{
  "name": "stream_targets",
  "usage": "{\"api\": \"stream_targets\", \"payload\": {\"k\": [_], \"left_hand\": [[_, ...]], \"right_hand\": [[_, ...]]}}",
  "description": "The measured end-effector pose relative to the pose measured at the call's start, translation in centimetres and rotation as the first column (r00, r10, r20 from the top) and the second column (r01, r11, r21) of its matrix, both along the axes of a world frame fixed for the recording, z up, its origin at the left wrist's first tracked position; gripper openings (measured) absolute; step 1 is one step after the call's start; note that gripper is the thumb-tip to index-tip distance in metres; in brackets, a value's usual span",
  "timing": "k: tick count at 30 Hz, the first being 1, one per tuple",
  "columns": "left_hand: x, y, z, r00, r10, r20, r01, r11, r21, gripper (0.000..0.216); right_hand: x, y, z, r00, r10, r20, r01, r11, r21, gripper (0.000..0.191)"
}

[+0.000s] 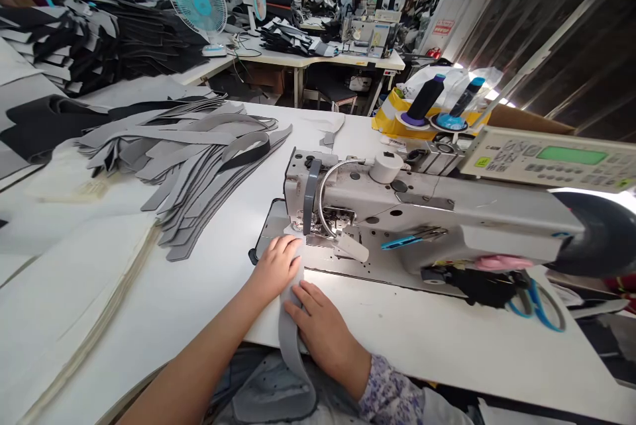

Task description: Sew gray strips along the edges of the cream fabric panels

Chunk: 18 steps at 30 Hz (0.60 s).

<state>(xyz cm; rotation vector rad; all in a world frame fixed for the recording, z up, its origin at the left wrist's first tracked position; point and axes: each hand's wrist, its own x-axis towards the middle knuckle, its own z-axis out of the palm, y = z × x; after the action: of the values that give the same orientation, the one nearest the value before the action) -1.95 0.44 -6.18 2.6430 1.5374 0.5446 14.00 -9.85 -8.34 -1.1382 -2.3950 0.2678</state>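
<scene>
A long grey foam-fabric strip (pixel 291 339) runs from my lap up to the foot of an industrial sewing machine (pixel 397 206). My left hand (pixel 275 268) presses the strip just in front of the presser foot (pixel 318 232), with its fingertips next to the machine's needle area. My right hand (pixel 322 326) lies flat across the strip closer to me, its fingers on the strip's edge. The part of the strip under the foot is hidden by my left hand and the machine head.
A pile of cut grey strips (pixel 199 173) lies on the white table (pixel 427 339) to the left of the machine. Blue-handled scissors (pixel 539 306) sit at the right, with thread cones (pixel 424 100) and a control panel (pixel 546 160) behind. Black cut pieces (pixel 124 41) are stacked further back.
</scene>
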Motion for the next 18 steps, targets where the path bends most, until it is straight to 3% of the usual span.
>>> {"api": "stream_targets", "payload": {"k": [13,18], "left_hand": [[-0.1,3.1,-0.4,1.000,-0.005,-0.004,0.005,0.999,0.041,0.023],[0.0,2.5,0.1,0.999,-0.047,-0.013,0.047,0.999,0.009,0.026]], "right_hand": [[-1.1,3.1,0.5,0.999,-0.049,-0.010,0.049,0.998,0.030,0.035],[-1.1,3.1,0.7,0.998,-0.063,0.027,0.064,0.998,-0.013,0.042]]}}
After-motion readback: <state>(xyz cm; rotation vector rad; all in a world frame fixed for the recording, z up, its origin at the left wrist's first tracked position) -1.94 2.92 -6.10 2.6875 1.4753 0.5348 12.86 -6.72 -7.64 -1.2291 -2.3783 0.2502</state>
